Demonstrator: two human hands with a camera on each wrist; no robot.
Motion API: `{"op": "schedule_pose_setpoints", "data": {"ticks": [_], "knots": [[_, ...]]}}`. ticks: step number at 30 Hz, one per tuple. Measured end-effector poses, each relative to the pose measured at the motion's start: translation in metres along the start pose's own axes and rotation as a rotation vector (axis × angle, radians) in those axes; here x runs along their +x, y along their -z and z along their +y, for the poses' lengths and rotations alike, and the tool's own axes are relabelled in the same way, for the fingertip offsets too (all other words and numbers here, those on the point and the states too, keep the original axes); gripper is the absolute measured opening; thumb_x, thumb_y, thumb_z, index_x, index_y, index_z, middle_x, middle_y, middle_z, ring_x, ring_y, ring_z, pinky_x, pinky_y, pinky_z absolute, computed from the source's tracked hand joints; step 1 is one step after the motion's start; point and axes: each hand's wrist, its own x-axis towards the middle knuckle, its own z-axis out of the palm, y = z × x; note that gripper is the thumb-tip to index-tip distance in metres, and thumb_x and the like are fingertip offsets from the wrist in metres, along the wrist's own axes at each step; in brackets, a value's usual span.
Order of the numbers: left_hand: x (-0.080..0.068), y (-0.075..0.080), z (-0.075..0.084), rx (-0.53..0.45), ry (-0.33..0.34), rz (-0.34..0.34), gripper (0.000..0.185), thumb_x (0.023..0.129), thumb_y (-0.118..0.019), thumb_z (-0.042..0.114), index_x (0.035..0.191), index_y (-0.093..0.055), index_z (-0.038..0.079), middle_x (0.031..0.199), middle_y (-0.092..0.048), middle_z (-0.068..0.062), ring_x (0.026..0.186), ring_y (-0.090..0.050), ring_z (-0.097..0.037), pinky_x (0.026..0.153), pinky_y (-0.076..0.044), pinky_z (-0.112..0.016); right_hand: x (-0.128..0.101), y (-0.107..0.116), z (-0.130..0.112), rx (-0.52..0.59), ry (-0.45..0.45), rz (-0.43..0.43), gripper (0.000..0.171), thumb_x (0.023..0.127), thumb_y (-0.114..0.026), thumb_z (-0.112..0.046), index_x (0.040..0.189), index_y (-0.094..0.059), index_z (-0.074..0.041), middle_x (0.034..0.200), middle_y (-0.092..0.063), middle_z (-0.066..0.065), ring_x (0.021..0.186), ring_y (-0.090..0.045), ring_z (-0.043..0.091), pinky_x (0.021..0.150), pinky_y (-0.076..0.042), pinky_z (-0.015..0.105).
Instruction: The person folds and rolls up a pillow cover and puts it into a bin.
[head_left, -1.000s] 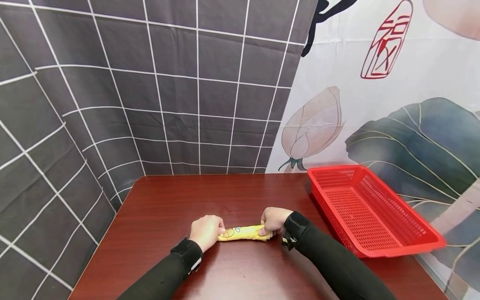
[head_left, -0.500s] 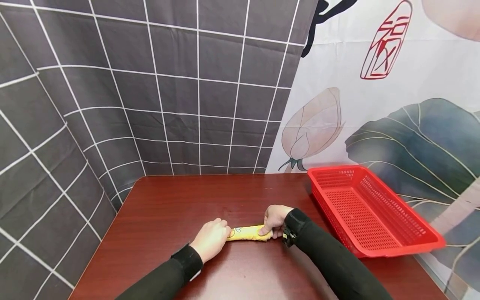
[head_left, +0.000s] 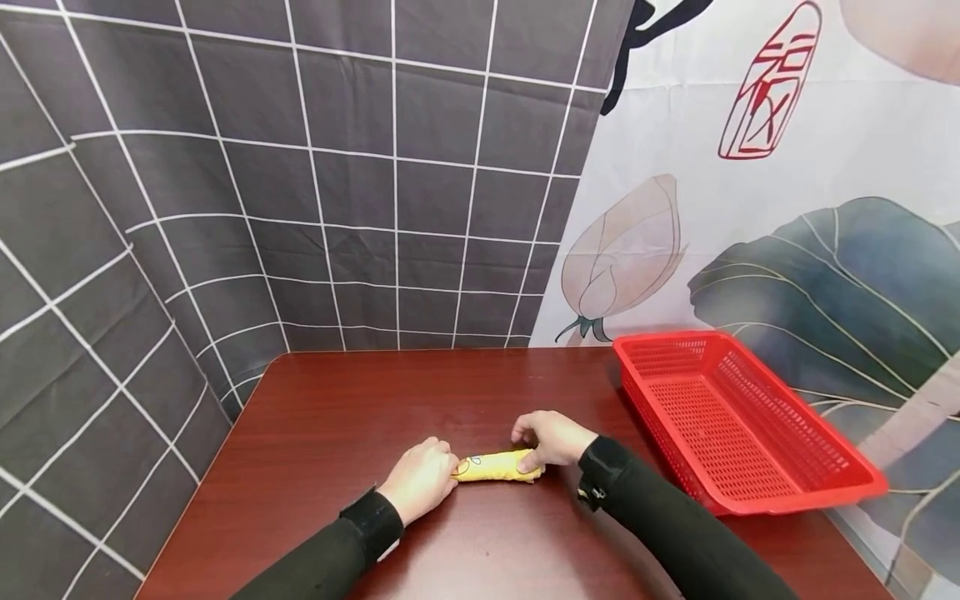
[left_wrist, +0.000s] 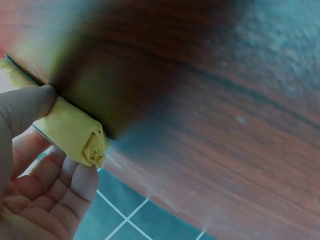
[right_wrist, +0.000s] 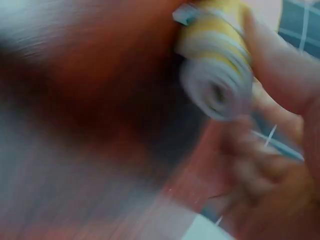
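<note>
A rolled-up yellow cloth [head_left: 491, 467] with a dark printed figure lies crosswise on the table. At its left end, my left hand [head_left: 420, 481] pinches it. The left wrist view shows the thumb [left_wrist: 30, 105] on top of the yellow roll [left_wrist: 72, 127] and the fingers underneath. My right hand [head_left: 553, 437] is at the other end, its thumb touching the cloth while the fingers arch apart from it on the far side. In the right wrist view, the roll [right_wrist: 215, 75] shows pale spiral layers at its end; the fingers there are blurred.
A red perforated plastic basket [head_left: 750, 500] stands on the right of the reddish-brown wooden table [head_left: 360, 392]. Behind the table hang a dark grey gridded cloth [head_left: 337, 192] and a white one with a flower print [head_left: 645, 150].
My left hand has slid right along the roll from its left end and its fingers now cover more of it. The right hand's fingers have loosened and lifted toward the far side.
</note>
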Motion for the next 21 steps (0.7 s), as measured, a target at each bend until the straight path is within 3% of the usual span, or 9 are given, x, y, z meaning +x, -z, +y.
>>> {"op": "schedule_pose_setpoints", "data": {"ticks": [2,4,7,12,16,21], "knots": [[0.0,-0.001,-0.001,0.011,-0.004,0.008,0.019,0.079,-0.092,0.025,0.079,-0.076,0.016,0.076,-0.064,0.003,0.075,-0.058,-0.017,0.071,-0.054,-0.029,-0.005,-0.007,-0.001,-0.152,0.173,0.091,0.03,0.08,-0.094,-0.016,0.105,-0.078,-0.016,0.096,-0.072,-0.002,0.089,-0.061,0.015,0.084,-0.055,0.034],[0.0,-0.001,-0.001,0.014,-0.001,0.011,0.019,0.079,-0.092,0.025,0.078,-0.076,0.015,0.075,-0.063,0.003,0.075,-0.058,-0.017,0.07,-0.054,-0.029,-0.01,-0.013,-0.006,-0.325,0.323,0.185,0.026,0.081,-0.093,-0.015,0.104,-0.081,-0.017,0.094,-0.073,-0.004,0.086,-0.06,0.013,0.08,-0.055,0.029],[0.0,-0.002,0.0,0.013,0.005,0.018,0.019,0.079,-0.092,0.024,0.077,-0.075,0.015,0.074,-0.063,0.002,0.074,-0.058,-0.018,0.069,-0.054,-0.03,-0.017,-0.024,-0.016,-0.594,0.439,0.317,0.017,0.083,-0.091,-0.018,0.097,-0.083,-0.018,0.081,-0.07,-0.005,0.076,-0.056,0.013,0.07,-0.051,0.025],[-0.001,-0.002,0.001,0.023,-0.009,0.015,0.019,0.08,-0.09,0.025,0.076,-0.075,0.014,0.074,-0.063,0.002,0.074,-0.058,-0.018,0.069,-0.054,-0.029,-0.024,-0.041,-0.035,-0.888,0.426,0.438,0.032,0.084,-0.089,-0.038,0.109,-0.081,-0.02,0.077,-0.073,-0.003,0.068,-0.063,0.015,0.063,-0.052,0.029],[-0.001,-0.002,0.001,0.024,-0.011,0.021,0.02,0.08,-0.09,0.025,0.077,-0.075,0.013,0.074,-0.063,0.001,0.074,-0.058,-0.018,0.07,-0.054,-0.029,-0.024,-0.053,-0.049,-0.959,0.351,0.44,0.045,0.086,-0.085,-0.049,0.12,-0.077,-0.02,0.08,-0.075,-0.001,0.067,-0.069,0.016,0.056,-0.051,0.033],[0.001,-0.003,0.0,0.028,-0.015,0.037,0.021,0.08,-0.091,0.025,0.077,-0.075,0.013,0.075,-0.064,0.001,0.074,-0.059,-0.019,0.071,-0.055,-0.03,-0.02,-0.059,-0.055,-1.006,0.296,0.464,0.039,0.083,-0.086,-0.045,0.109,-0.077,-0.018,0.079,-0.074,-0.002,0.066,-0.068,0.016,0.058,-0.051,0.032]]}}
